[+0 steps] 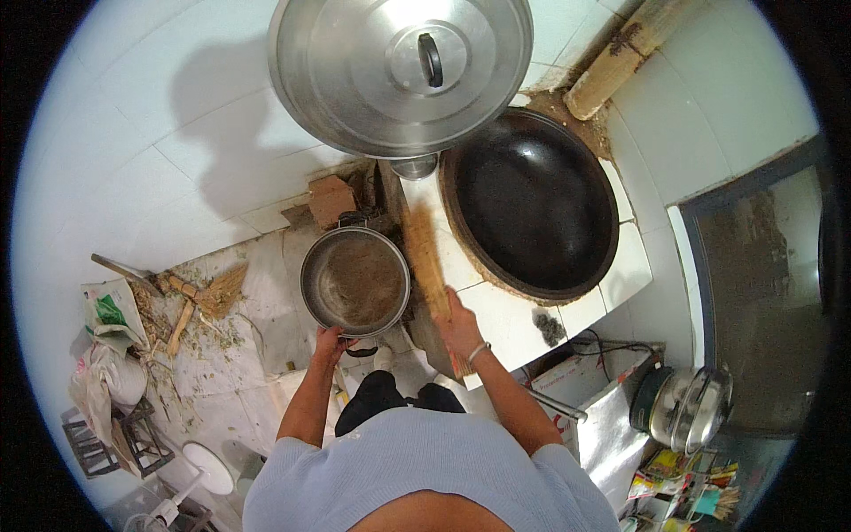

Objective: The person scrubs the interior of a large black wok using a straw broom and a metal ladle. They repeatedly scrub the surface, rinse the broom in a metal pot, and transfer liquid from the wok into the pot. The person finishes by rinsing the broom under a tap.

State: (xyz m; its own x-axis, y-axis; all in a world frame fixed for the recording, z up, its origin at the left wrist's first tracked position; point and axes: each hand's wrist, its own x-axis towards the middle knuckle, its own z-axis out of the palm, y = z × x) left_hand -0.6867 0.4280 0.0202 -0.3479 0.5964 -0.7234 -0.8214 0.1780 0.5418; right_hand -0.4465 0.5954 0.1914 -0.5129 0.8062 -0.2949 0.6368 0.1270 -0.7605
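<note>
Left hand holds the near rim of a round steel pot with a brownish, dirty-looking inside; fingers are curled over the rim, gripping it. The pot sits out beyond the left edge of the white tiled bench, apparently carried by that 1 hand, low over the tiled floor. Right hand is closed around the handle of a straw hand brush, whose blurred bristles lie along the bench edge just right of the pot.

A large black round wok is set into the bench, far right of the brush. A big steel lid with a black knob stands far behind. Wood scraps and debris lie on the floor at left, near a white plastic bag.

Risks, as a judgement: the pot hangs from a 1-handed rim grip, so it may tip or slip and dump its contents on the floor. Sweepings may miss the pot mouth if the gap between rim and bench edge opens. Fast brush strokes may scatter dust toward the wok. Floor clutter near the feet is a trip hazard.
</note>
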